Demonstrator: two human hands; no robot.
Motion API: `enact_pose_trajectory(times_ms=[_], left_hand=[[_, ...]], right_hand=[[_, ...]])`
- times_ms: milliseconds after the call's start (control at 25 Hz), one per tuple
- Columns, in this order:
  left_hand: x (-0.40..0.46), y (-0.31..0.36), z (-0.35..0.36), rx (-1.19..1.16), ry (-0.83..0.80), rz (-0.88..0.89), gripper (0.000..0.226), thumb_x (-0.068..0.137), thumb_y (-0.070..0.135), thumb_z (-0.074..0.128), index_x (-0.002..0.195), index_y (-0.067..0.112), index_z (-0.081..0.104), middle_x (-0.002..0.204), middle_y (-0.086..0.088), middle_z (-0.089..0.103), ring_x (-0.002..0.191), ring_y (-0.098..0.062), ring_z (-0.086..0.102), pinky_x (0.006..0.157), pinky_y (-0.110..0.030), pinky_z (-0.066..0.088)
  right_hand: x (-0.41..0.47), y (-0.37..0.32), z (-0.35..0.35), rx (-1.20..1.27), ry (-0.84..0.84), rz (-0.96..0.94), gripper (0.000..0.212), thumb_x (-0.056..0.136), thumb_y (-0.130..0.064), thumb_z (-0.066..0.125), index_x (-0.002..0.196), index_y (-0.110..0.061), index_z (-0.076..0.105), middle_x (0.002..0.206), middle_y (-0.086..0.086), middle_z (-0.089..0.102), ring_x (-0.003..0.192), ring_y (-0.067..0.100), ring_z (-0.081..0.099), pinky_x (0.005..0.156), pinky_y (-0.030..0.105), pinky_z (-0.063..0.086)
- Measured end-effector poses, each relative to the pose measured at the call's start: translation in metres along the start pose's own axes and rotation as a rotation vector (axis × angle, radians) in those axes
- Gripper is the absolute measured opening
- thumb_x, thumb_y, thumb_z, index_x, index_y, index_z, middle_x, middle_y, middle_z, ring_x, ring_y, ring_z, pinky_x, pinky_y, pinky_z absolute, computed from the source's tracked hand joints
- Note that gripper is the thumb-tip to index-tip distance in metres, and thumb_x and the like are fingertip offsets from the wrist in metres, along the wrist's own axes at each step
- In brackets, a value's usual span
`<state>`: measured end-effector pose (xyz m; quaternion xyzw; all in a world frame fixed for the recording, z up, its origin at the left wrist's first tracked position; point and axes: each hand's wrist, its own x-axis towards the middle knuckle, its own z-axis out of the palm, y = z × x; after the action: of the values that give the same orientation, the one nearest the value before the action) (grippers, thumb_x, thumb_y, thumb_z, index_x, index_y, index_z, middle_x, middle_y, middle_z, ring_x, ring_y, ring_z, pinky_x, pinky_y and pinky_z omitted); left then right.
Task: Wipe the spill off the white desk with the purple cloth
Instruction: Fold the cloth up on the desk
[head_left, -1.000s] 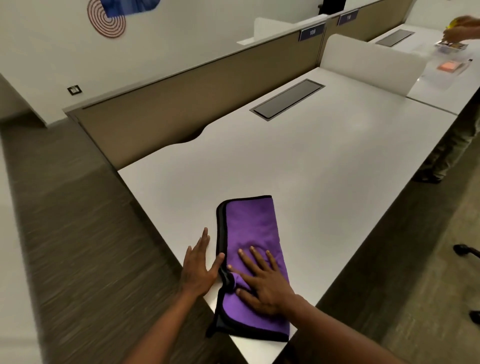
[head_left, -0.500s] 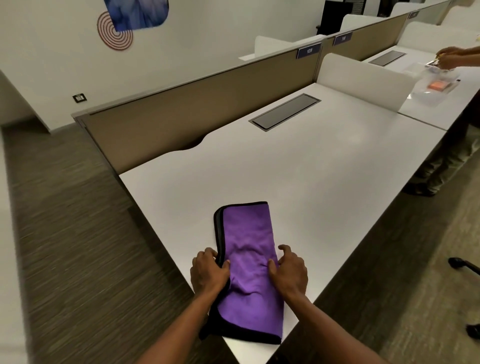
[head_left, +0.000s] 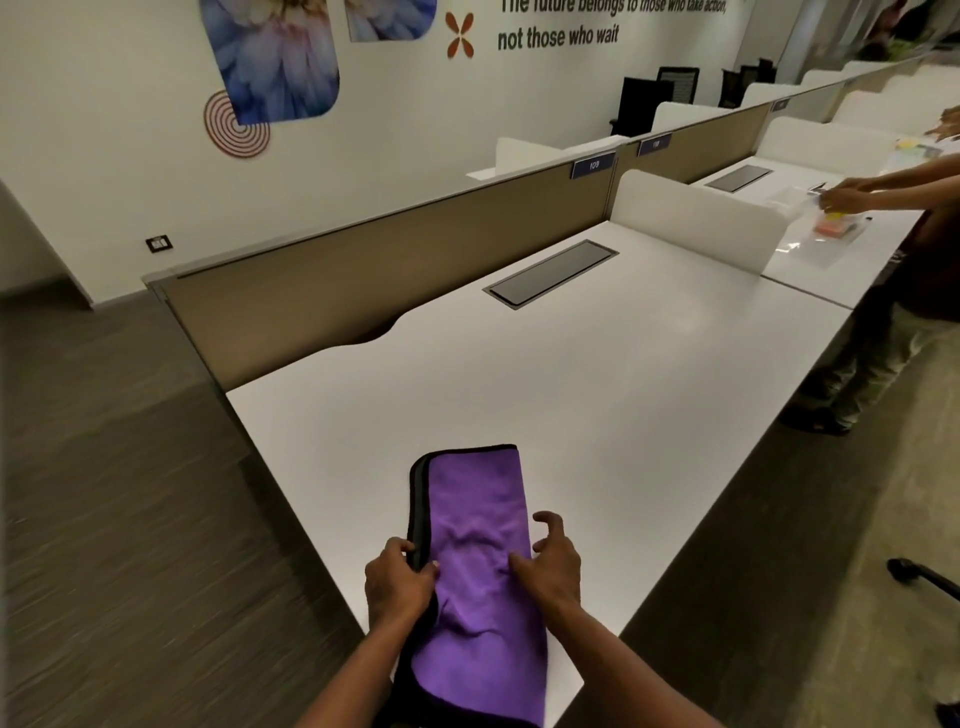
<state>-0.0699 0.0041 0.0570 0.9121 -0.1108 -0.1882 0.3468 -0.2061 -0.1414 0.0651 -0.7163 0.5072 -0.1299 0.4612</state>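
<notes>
Since a moment ago both hands have gone from lying flat on the cloth to curling in at its two long sides. Folded into a long strip, the purple cloth (head_left: 480, 577) looks soft and plush, with a black hem along its left and far edges and wrinkles bunched between the hands. Its near end hangs over the near edge of the desk. At the left edge the left hand (head_left: 397, 584) is closed, thumb on top, pinching the hem. On the other side the right hand (head_left: 550, 564) is half curled, thumb pressing the fabric and fingers bent against the right edge.

Under the cloth the white desk (head_left: 597, 395) is smooth and matt; no spill shows on it. Farther back a dark rectangular hatch (head_left: 551, 273) is set into the top, with a tan partition (head_left: 363, 275) behind and a white divider (head_left: 696, 223) at the right. Beyond that divider another person's hands (head_left: 852, 197) reach over the next desk. Printed flowers and lettering cover the far wall (head_left: 104, 130).
</notes>
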Motion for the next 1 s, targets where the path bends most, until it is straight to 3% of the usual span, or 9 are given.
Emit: enact_pose_trajectory(times_ms=[120, 200, 360, 560, 680, 800, 880, 1000], left_hand=[[0.002, 0.007, -0.003, 0.023, -0.040, -0.070, 0.051, 0.074, 0.032, 0.089, 0.116, 0.011, 0.068, 0.114, -0.014, 0.071, 0.109, -0.034, 0.065, 0.091, -0.036, 0.053], [0.005, 0.011, -0.006, 0.021, -0.070, -0.109, 0.046, 0.075, 0.028, 0.088, 0.114, 0.013, 0.071, 0.115, -0.013, 0.072, 0.109, -0.033, 0.066, 0.093, -0.035, 0.054], [0.005, 0.019, -0.017, -0.045, -0.057, -0.152, 0.018, 0.074, 0.018, 0.086, 0.086, 0.023, 0.074, 0.102, -0.008, 0.075, 0.092, -0.027, 0.069, 0.085, -0.031, 0.057], [0.004, 0.020, -0.025, -0.093, -0.037, -0.146, 0.015, 0.077, 0.018, 0.082, 0.089, 0.026, 0.076, 0.096, -0.004, 0.076, 0.085, -0.021, 0.068, 0.082, -0.029, 0.057], [-0.001, 0.017, -0.020, -0.049, -0.033, -0.123, 0.019, 0.077, 0.027, 0.085, 0.093, 0.026, 0.076, 0.101, -0.003, 0.076, 0.091, -0.022, 0.069, 0.079, -0.027, 0.053], [-0.003, 0.020, -0.014, -0.005, -0.017, -0.074, 0.034, 0.076, 0.034, 0.087, 0.107, 0.025, 0.077, 0.110, -0.001, 0.075, 0.103, -0.024, 0.070, 0.086, -0.030, 0.054], [0.000, 0.023, -0.012, -0.011, -0.021, -0.093, 0.034, 0.076, 0.033, 0.087, 0.107, 0.023, 0.077, 0.111, -0.003, 0.075, 0.105, -0.025, 0.070, 0.089, -0.031, 0.054], [0.006, 0.027, -0.014, -0.135, -0.029, -0.173, 0.024, 0.074, 0.025, 0.089, 0.092, 0.017, 0.076, 0.105, -0.007, 0.075, 0.095, -0.025, 0.069, 0.083, -0.028, 0.054]], right_hand=[[-0.004, -0.002, -0.004, 0.085, -0.074, 0.011, 0.050, 0.082, -0.007, 0.067, 0.121, -0.030, 0.046, 0.086, 0.019, 0.071, 0.079, 0.034, 0.071, 0.069, 0.043, 0.060], [-0.005, -0.005, -0.009, 0.101, -0.083, 0.010, 0.042, 0.081, -0.002, 0.063, 0.111, -0.030, 0.055, 0.085, 0.016, 0.072, 0.077, 0.032, 0.071, 0.067, 0.044, 0.060], [0.000, -0.012, -0.015, 0.160, -0.108, 0.043, 0.037, 0.079, 0.002, 0.064, 0.095, -0.029, 0.074, 0.090, 0.005, 0.073, 0.064, 0.016, 0.063, 0.058, 0.029, 0.053], [0.008, -0.012, -0.016, 0.227, -0.122, 0.112, 0.033, 0.079, 0.002, 0.064, 0.097, -0.023, 0.079, 0.095, 0.006, 0.075, 0.065, 0.016, 0.061, 0.059, 0.025, 0.050], [0.006, -0.004, -0.012, 0.223, -0.126, 0.156, 0.035, 0.080, 0.001, 0.064, 0.099, -0.025, 0.077, 0.095, 0.005, 0.074, 0.066, 0.018, 0.063, 0.060, 0.026, 0.052], [0.007, 0.000, -0.006, 0.254, -0.073, 0.133, 0.020, 0.089, -0.012, 0.069, 0.101, -0.026, 0.077, 0.101, 0.002, 0.074, 0.083, 0.020, 0.068, 0.079, 0.033, 0.057], [0.010, -0.001, -0.004, 0.295, -0.041, 0.137, 0.019, 0.098, -0.015, 0.062, 0.103, -0.021, 0.078, 0.103, 0.002, 0.074, 0.090, 0.022, 0.066, 0.089, 0.038, 0.056], [0.013, -0.001, -0.007, 0.391, -0.056, 0.194, 0.028, 0.093, -0.001, 0.057, 0.099, -0.017, 0.079, 0.093, 0.010, 0.074, 0.070, 0.020, 0.058, 0.069, 0.035, 0.049]])
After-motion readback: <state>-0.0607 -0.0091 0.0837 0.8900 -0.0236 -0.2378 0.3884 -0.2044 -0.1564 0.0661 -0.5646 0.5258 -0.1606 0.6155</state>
